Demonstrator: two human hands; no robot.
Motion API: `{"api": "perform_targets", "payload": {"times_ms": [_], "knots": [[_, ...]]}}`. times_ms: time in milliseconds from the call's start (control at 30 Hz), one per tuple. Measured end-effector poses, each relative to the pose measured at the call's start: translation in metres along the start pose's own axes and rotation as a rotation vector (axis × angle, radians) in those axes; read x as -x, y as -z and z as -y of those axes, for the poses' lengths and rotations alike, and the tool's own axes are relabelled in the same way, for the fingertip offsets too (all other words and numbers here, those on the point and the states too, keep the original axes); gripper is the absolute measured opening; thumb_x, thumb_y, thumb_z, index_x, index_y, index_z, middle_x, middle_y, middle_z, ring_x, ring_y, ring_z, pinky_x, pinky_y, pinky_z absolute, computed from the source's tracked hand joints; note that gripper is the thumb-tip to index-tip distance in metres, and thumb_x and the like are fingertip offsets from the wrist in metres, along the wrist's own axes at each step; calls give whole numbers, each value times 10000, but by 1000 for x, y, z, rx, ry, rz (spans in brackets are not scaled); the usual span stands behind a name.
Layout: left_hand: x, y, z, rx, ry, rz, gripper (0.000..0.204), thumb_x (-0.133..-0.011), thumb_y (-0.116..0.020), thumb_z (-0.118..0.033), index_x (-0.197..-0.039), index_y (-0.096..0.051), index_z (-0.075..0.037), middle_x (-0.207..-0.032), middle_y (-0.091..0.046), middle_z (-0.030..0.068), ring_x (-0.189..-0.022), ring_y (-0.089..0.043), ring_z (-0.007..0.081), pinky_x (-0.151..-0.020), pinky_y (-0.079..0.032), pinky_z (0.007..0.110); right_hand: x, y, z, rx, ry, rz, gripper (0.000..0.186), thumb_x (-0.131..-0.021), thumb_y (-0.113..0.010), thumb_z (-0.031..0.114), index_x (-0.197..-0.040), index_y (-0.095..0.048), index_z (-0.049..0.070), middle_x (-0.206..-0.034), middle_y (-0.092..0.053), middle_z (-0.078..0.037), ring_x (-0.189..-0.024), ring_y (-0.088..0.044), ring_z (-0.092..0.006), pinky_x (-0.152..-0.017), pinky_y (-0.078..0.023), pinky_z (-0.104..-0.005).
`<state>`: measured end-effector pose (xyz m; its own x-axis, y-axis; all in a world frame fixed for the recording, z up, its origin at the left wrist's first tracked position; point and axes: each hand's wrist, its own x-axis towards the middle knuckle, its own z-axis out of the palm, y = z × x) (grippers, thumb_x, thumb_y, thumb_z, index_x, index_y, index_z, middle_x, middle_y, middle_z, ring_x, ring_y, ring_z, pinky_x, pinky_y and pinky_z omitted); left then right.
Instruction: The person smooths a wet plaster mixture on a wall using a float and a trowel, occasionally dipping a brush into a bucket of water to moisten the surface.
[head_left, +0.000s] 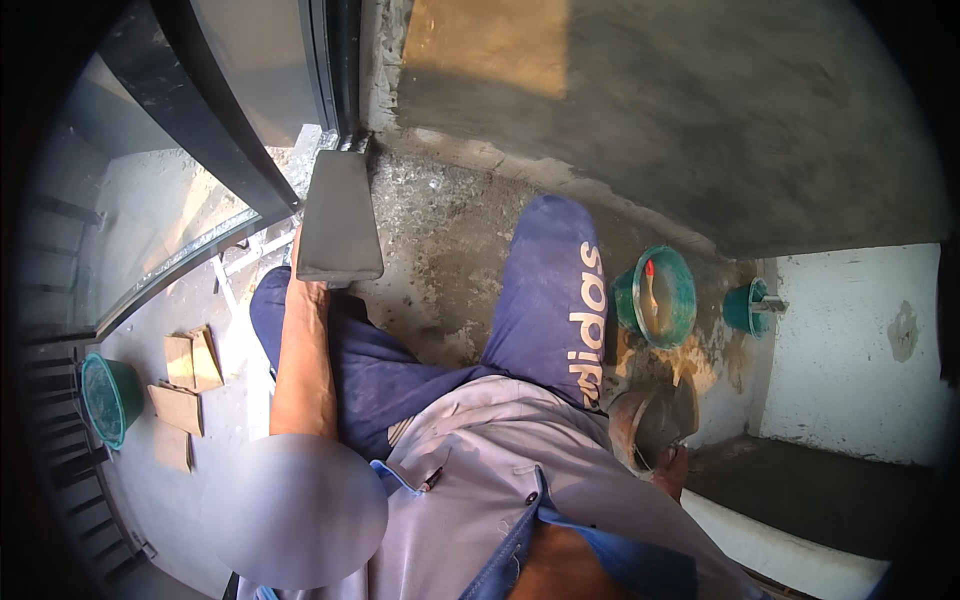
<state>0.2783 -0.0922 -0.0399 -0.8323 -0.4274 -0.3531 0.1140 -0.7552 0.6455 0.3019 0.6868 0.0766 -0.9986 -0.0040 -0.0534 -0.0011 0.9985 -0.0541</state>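
My left hand [306,292], mostly hidden, grips a grey mortar-coated float [338,215] raised by the dark metal door frame [348,70], at the foot of the plastered wall [660,110]. At lower right, my right hand [668,470] is beside a rusty-rimmed container of grey mortar [660,410]; its fingers look curled, but what they hold is unclear. A green bucket [680,305] with cloudy water and an orange-handled tool [652,285] stands beside my right knee.
A smaller green bucket [745,305] holding a tool sits near the white wall [850,340]. A grey ledge [800,480] lies at lower right. Left are glass panes [170,180], cardboard pieces [178,405], another green tub [112,400] and a dark railing [75,490].
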Motion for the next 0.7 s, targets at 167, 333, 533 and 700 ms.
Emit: {"api": "perform_targets", "payload": {"times_ms": [167,333,533,700], "knots": [[-5,1,-3,-30,-29,-17,298,-1024,-493,-184,-1286,-574,-68,-1114,-671,53,-979,-653,178,-854,-530,318,-128,23,102,-21,420,-386,372,-919,-674,227,-1204,-561,15,-1100,-654,-243,-1005,-643,-432,-833,-509,-469],[-3,6,-5,0,-50,-58,304,-1022,-502,-187,-1295,-569,-71,-1112,-670,51,-970,-654,174,-840,-534,313,-225,76,260,-135,781,-423,352,-887,-718,193,-1154,-562,25,-1017,-632,-198,-878,-639,-433,-721,-521,-483],[2,-19,7,52,-49,-18,312,-1020,-513,-191,-1305,-563,-74,-1109,-668,49,-959,-655,168,-823,-539,307,-266,109,379,-349,1036,-415,339,-898,-702,191,-1146,-536,30,-975,-624,-201,-845,-630,-444,-714,-506,-497],[8,-38,0,70,-77,38,320,-1019,-522,-194,-1314,-558,-76,-1106,-666,48,-949,-655,164,-809,-543,302,-245,104,451,-729,1067,222,344,-980,-597,296,-1142,-524,2,-889,-623,-156,-698,-623,-298,-615,-505,-380]]}}
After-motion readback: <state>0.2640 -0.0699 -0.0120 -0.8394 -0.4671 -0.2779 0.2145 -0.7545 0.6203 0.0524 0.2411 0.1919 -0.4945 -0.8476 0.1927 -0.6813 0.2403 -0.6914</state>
